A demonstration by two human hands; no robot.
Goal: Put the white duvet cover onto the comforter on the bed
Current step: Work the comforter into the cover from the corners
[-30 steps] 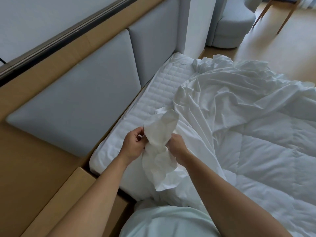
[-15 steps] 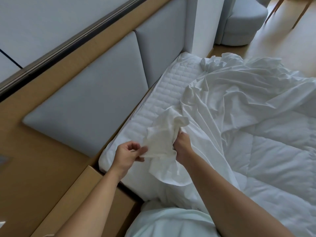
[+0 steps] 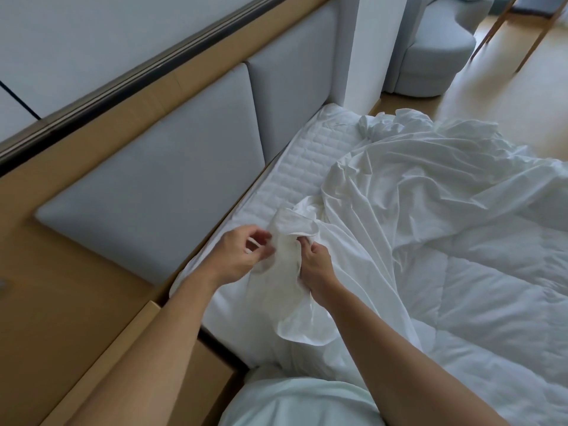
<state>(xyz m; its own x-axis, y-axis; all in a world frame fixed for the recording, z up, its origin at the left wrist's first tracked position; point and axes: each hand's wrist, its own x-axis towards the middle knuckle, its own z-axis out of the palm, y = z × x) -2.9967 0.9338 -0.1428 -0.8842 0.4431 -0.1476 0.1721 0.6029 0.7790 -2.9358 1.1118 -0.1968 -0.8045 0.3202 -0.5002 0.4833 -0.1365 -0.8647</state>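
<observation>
The bed [image 3: 233, 305] fills the right side of the view, its white stitched mattress pad [image 3: 307, 161] bare along the edge next to the grey padded headboard panels [image 3: 153, 195]. The puffy white quilted comforter [image 3: 491, 309] is spread over the near and right part of the bed. The thin, creased white duvet cover [image 3: 415, 186] lies crumpled on top of the comforter, from the far corner down towards the person, with one bunched end lifted between the two hands at the bed's left edge. A pale grey rounded armchair [image 3: 436, 56] stands on the wooden floor beyond the bed.

The right hand [image 3: 313, 267] has its fingers curled tightly into the bunched end of the duvet cover and grips it, with loose fabric hanging below the wrist. The left hand [image 3: 242, 256] is just beside that bunch, its fingers half curled and spread, its fingertips [image 3: 268, 238] at the fabric's edge. It is blurred, so I cannot tell whether it pinches the cloth or only touches it.
</observation>
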